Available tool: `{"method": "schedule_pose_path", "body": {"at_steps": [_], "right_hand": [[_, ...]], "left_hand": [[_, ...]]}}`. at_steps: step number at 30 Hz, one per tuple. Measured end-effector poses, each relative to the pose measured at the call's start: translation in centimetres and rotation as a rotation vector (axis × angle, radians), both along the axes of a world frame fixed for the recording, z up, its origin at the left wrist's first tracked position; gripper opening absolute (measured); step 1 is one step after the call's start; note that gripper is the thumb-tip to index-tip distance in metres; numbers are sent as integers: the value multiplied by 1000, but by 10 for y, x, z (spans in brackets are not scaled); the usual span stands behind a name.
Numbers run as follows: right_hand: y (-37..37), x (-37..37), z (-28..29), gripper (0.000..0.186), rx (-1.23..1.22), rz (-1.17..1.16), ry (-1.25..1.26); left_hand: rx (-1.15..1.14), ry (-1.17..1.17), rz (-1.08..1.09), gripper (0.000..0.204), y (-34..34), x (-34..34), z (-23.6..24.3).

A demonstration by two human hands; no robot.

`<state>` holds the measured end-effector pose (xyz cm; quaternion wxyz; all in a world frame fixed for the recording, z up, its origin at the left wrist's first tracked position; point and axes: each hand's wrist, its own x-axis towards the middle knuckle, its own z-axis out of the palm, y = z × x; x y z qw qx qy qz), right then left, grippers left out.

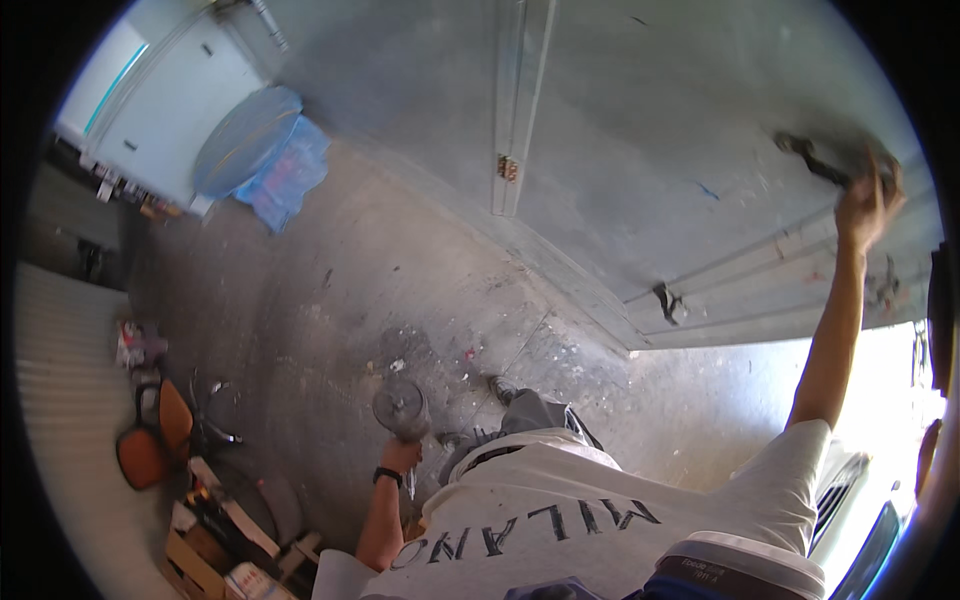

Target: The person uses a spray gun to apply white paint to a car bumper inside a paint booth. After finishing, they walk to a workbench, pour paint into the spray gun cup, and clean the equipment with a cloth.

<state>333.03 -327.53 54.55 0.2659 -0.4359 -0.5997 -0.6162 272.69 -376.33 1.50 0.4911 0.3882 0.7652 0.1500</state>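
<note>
Being held near left by the left hand (402, 456), perhaps for handiness: a container (400, 406)! Far right, right hand (868, 208); neither's fingers can be made out.

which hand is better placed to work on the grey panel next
Probably the right. The right hand is raised at the grey panel, with a blurred dark object beside it. The left hand is lower, away from the panel, and already holds a round container.

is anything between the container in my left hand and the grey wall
Nothing visible stands between the container in your left hand and the grey wall; stained floor shows between them, with a shoe to the container's right.
</note>
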Motion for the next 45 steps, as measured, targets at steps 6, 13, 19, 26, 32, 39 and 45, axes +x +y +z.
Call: {"method": "schedule_pose_path", "body": {"at_steps": [6,13,19,26,32,39,45], "right_hand": [[-1,-102,-161,61,-374,439,296],[-165,-440,-365,108,-2077,1208,340],[-162,-595,-383,66,-2113,1535,727],[-113,-784,-351,52,-2258,1596,702],[-88,-978,-344,60,-2377,1540,112],[-73,-1256,-367,66,-2629,1732,-226],[-95,-1518,-324,61,-2651,1800,-491]], "left_hand": [[235,181,-29,19,97,-5,88],[509,-483,608,25,192,-23,176],[599,-135,538,49,220,-102,202],[739,-214,426,43,186,-330,243],[758,244,601,47,127,-573,308],[730,488,162,99,137,-821,381],[641,553,132,102,137,-1006,418]]}}
